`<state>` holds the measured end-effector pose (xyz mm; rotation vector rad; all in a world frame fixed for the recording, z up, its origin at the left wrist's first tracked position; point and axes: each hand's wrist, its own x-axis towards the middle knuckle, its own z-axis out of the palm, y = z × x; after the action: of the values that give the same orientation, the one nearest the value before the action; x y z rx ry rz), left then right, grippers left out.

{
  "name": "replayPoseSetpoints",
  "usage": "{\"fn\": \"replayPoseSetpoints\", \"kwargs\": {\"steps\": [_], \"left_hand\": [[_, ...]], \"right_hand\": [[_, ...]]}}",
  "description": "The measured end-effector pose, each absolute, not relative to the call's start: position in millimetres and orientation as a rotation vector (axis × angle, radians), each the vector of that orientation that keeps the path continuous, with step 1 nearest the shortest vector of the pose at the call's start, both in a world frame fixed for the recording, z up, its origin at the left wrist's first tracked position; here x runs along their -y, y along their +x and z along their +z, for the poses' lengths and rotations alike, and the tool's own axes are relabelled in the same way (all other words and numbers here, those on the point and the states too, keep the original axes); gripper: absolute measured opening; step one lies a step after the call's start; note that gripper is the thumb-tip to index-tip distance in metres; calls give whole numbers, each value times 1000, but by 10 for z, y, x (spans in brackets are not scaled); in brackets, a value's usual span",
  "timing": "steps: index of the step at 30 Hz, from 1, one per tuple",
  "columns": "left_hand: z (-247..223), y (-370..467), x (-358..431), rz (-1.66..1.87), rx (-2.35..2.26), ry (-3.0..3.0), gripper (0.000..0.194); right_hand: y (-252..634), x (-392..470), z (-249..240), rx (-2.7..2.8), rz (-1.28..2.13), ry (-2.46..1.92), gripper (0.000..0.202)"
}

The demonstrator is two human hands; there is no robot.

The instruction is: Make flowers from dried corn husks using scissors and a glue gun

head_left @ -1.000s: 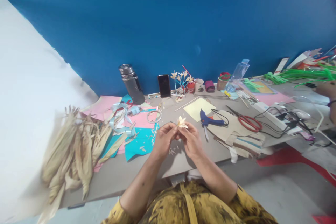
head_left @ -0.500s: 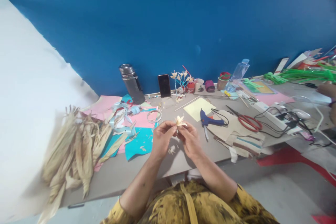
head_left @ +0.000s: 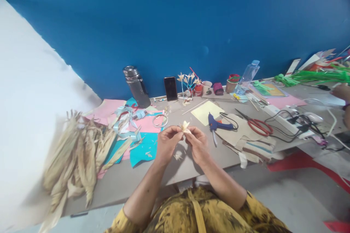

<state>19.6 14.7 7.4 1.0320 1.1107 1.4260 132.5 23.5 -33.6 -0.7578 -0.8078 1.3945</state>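
Between my two hands is a small cream corn husk flower, its pointed petals facing up. My left hand pinches its base from the left with thumb and forefinger. From the right, my right hand pinches the same base; the fingertips nearly meet and hide the stem. Below them on the table lie pale husk scraps. A blue glue gun rests to the right of my right hand. Several finished husk flowers on thin stems stand at the back.
Dried corn husks hang over the table's left edge. A thermos and a phone stand by the blue wall. Red-handled scissors and a power strip lie right. Another person's hand shows at far right.
The flower has shifted slightly left and turned, its petals now pointing more upward. Both hands keep their pinch on its base.
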Motion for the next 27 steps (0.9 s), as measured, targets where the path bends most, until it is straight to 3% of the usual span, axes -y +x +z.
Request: {"fn": "replayPoseSetpoints", "kwargs": {"steps": [17, 27], "left_hand": [[23, 319, -111, 1555, -1248, 1081, 12], [-39, 242, -159, 1457, -1114, 1056, 20]], "right_hand": [[1315, -236, -396, 857, 1258, -841, 10], [1349, -224, -428, 839, 1306, -863, 22]]}}
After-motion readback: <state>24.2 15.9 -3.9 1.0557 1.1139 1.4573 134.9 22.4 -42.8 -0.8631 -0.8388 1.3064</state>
